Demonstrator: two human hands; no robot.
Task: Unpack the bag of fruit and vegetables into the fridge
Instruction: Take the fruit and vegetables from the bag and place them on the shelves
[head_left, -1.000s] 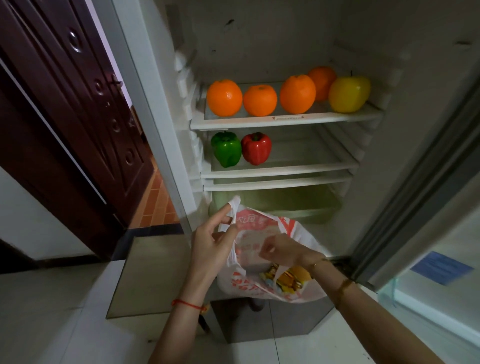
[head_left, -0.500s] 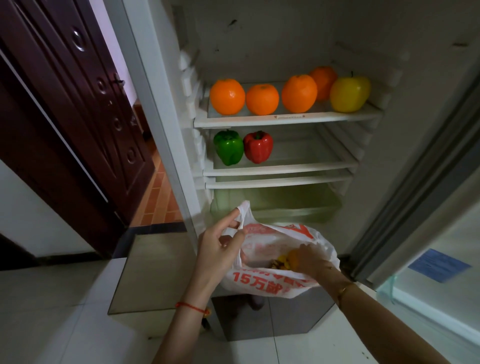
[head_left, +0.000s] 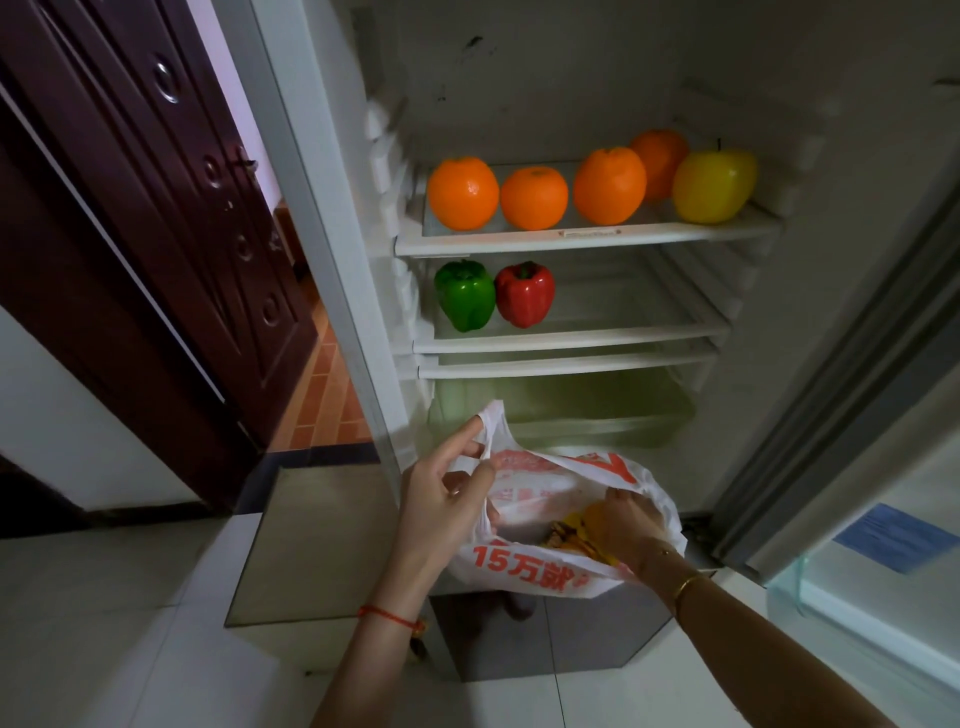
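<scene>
Holding bag (head_left: 545, 519): our left hand (head_left: 441, 499) pinches handle, right hand (head_left: 626, 522) grips yellow item inside; thin plastic may tear, spill.

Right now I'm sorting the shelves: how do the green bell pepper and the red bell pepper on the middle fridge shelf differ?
The green bell pepper sits nearer the fridge's left wall; the red bell pepper stands to its right. The green one reaches slightly closer to the shelf's front edge than the red one. Both are glossy, stem up, side by side on the same white fridge shelf.
</scene>
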